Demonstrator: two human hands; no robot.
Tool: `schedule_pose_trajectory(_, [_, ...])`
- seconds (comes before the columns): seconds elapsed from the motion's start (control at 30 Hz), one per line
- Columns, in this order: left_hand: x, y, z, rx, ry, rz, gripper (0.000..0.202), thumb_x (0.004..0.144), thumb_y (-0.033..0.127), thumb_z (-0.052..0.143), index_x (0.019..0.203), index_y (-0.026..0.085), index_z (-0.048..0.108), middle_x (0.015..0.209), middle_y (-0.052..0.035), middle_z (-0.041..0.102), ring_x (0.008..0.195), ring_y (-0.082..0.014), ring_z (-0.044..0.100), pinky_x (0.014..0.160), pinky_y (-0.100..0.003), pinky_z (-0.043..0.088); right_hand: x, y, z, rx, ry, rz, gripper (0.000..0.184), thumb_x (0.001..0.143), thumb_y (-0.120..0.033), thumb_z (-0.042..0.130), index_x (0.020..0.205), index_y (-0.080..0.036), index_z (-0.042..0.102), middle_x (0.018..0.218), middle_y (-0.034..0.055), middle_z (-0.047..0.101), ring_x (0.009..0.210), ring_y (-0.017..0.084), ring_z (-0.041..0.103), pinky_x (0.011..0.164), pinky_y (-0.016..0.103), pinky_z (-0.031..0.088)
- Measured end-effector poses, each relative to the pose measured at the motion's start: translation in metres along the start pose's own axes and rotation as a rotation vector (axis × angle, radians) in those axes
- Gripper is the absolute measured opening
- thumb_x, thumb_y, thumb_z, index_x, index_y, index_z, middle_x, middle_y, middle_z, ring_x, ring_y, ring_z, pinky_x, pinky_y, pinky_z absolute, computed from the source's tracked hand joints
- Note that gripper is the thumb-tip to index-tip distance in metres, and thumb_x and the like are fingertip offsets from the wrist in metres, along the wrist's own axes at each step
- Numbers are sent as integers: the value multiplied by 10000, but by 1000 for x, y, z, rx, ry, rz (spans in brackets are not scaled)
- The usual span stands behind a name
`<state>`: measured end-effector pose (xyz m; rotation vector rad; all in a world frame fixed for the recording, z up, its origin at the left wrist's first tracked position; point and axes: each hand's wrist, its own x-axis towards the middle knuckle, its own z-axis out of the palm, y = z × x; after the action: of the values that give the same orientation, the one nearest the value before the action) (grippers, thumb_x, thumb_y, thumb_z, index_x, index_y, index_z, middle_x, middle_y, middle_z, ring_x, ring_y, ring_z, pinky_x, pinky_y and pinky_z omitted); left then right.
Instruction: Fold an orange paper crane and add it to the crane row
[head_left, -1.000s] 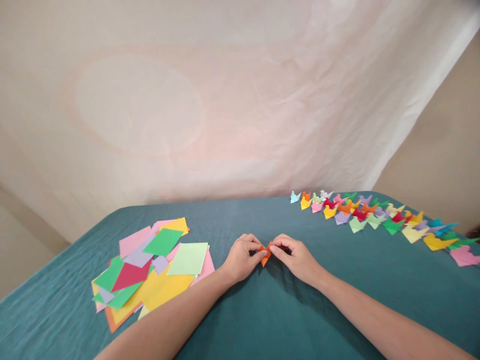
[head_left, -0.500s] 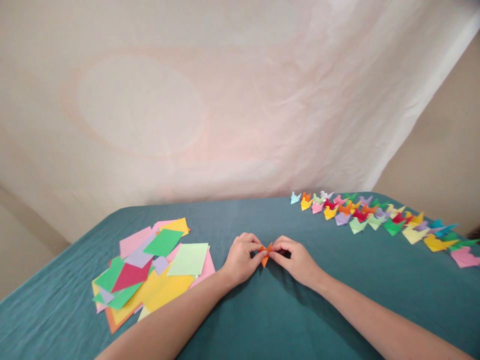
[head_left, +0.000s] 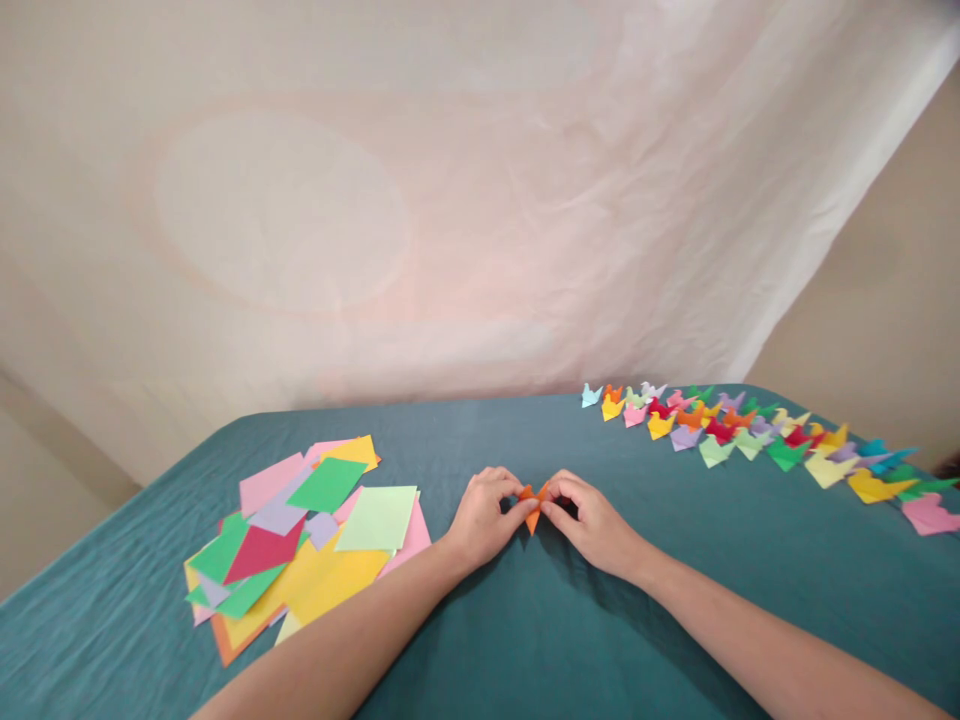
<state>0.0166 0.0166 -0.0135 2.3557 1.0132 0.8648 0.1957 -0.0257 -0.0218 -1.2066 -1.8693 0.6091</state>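
A small folded orange paper bird is held between my two hands near the middle of the table, its pointed bottom facing down. My left hand pinches its left side between thumb and fingers. On its other side, my right hand pinches the right end the same way. The fingertips cover parts of the bird, so some of its folds are hidden.
A loose pile of coloured paper squares lies to the left, partly behind my left forearm. Several rows of folded paper birds stand along the right side. A teal cloth covers the table; a pale sheet hangs behind.
My right fingers have shifted slightly on the orange bird, and a bit more of its front now shows. Both hands stay in nearly the same place.
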Motion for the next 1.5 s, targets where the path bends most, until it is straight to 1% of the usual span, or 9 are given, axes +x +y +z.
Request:
schedule_pose_trajectory(0.17, [2, -1, 0, -82, 33, -26, 81, 784, 262, 610, 759, 189, 635, 836, -24, 618, 835, -170, 550, 788, -295, 402, 1, 1, 0, 11, 8, 5, 108, 850, -214, 466, 775, -191, 540, 808, 28, 532, 738, 153, 514, 696, 288, 426])
schedule_pose_trajectory(0.43, [2, -2, 0, -114, 25, -14, 80, 794, 242, 606, 755, 180, 639, 815, -21, 611, 819, -160, 553, 786, -286, 401, 0, 1, 2, 55, 28, 16, 45, 825, -219, 514, 800, -191, 539, 829, 21, 539, 769, 152, 521, 700, 277, 427])
schedule_pose_trajectory(0.6, [1, -3, 1, -134, 1, -3, 91, 805, 251, 596, 786, 190, 661, 838, -28, 612, 839, -164, 552, 801, -292, 405, 1, 3, 1, 29, 30, -8, 87, 843, -221, 492, 780, -189, 543, 816, 25, 539, 763, 154, 518, 701, 278, 422])
schedule_pose_trajectory(0.83, [1, -2, -1, -177, 44, -16, 84, 795, 257, 608, 788, 190, 658, 843, -27, 614, 849, -165, 556, 806, -294, 414, 0, 4, 2, -47, 33, -11, 94, 846, -213, 478, 775, -191, 535, 810, 33, 531, 772, 165, 513, 716, 297, 421])
schedule_pose_trajectory(1.0, [2, -1, -3, -194, 22, -24, 101, 797, 268, 606, 770, 191, 665, 820, -26, 616, 834, -164, 562, 792, -290, 419, 1, 4, 3, -5, 54, -6, 88, 831, -242, 512, 775, -194, 560, 822, 36, 556, 796, 170, 531, 727, 301, 434])
schedule_pose_trajectory(1.13, [1, 0, -2, -208, 4, -3, 121, 808, 272, 595, 767, 189, 673, 817, -29, 615, 826, -159, 565, 788, -282, 417, 1, 3, 2, 31, 45, -14, 104, 835, -264, 521, 785, -195, 581, 828, 36, 573, 797, 167, 544, 733, 295, 439])
schedule_pose_trajectory(1.37, [1, -2, -2, -222, 15, 6, 107, 808, 281, 601, 812, 201, 673, 831, -29, 620, 844, -160, 561, 804, -286, 415, 0, 1, 2, 9, 34, -31, 147, 845, -282, 525, 743, -196, 587, 800, 33, 581, 774, 164, 549, 725, 289, 435])
schedule_pose_trajectory(1.5, [1, -1, -3, -229, -4, 11, 126, 825, 278, 574, 796, 191, 660, 829, -31, 623, 840, -161, 563, 803, -289, 417, 0, -2, 0, -2, 14, -32, 187, 857, -305, 516, 757, -204, 637, 762, 27, 587, 750, 162, 552, 700, 283, 432])
